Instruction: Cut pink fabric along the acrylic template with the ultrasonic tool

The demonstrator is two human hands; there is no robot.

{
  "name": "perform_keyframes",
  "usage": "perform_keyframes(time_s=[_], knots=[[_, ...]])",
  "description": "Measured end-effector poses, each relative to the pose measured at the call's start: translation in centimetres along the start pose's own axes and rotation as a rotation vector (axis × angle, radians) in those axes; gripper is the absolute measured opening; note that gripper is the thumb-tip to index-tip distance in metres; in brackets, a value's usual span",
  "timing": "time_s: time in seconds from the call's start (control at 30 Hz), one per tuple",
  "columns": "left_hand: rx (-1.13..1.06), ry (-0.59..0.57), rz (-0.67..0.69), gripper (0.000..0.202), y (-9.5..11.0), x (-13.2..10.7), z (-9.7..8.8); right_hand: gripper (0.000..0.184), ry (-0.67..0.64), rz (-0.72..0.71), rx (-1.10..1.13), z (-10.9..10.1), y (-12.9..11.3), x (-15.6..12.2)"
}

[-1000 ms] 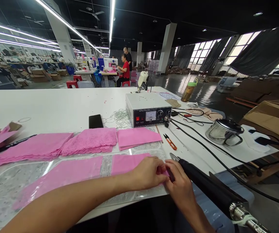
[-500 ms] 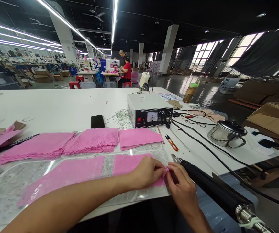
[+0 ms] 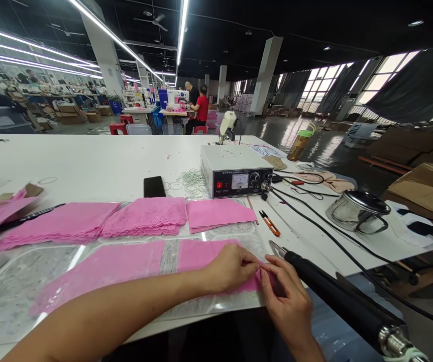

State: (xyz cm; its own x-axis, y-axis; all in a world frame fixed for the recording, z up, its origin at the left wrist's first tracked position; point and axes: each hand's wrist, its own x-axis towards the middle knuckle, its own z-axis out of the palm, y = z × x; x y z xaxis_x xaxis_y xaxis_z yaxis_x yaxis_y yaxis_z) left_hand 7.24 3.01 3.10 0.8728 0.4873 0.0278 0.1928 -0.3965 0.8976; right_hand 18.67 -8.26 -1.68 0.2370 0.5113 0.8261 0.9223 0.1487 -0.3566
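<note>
My left hand (image 3: pixel 231 267) reaches across the near edge of the table and pinches the right end of a pink fabric piece (image 3: pixel 201 254). Close against it, my right hand (image 3: pixel 286 291) pinches the same end between thumb and fingers. The rest of that piece lies flat on a clear template sheet (image 3: pixel 169 259), partly covered by my left hand and forearm. A second pink panel (image 3: pixel 118 264) lies left of it, beneath the clear sheet. Just right of my right hand rests a black-handled tool (image 3: pixel 337 291) with a metal tip and a cable.
Behind the sheet lie lace-edged pink stacks (image 3: pixel 144 216) and plain pink pieces (image 3: pixel 220 213). A control box (image 3: pixel 239 176), a black phone (image 3: pixel 154 187), orange thread snips (image 3: pixel 269 222) and a lidded glass pot (image 3: pixel 357 211) stand around. Two people (image 3: pixel 199 108) are at a sewing machine beyond.
The view has shifted slightly, so the scene sits a little further right. Both hands keep their pinch at the fabric's end, with the right hand's fingers slightly repositioned.
</note>
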Motion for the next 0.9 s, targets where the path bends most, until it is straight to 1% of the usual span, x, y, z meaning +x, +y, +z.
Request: perform_keyframes(time_s=[0.1,0.23,0.37,0.5,0.63,0.7,0.9], knots=[[0.010,0.017,-0.005,0.022,0.0,-0.1,0.1,0.009,-0.017,-0.003,-0.028,-0.2,0.0,-0.3],[0.022,0.032,-0.012,0.022,-0.3,0.0,0.2,0.011,-0.061,0.000,-0.115,-1.2,0.3,-1.5],[0.033,0.027,-0.001,0.020,-0.3,0.1,0.2,0.016,-0.054,0.018,-0.216,-2.0,0.9,-2.3],[0.068,0.013,0.019,0.018,-0.1,0.0,0.1,0.025,-0.071,0.120,-0.258,-1.9,1.2,-2.6],[0.116,0.012,0.028,0.019,0.0,-0.2,0.0,0.040,-0.095,0.270,-0.316,-1.8,1.6,-3.1],[0.133,0.009,0.030,0.020,0.0,-0.2,0.0,0.045,-0.110,0.323,-0.329,-1.8,1.8,-3.5],[0.161,-0.003,0.040,0.026,0.0,-0.1,-0.1,0.046,-0.148,0.405,-0.254,-1.7,1.7,-3.6]])
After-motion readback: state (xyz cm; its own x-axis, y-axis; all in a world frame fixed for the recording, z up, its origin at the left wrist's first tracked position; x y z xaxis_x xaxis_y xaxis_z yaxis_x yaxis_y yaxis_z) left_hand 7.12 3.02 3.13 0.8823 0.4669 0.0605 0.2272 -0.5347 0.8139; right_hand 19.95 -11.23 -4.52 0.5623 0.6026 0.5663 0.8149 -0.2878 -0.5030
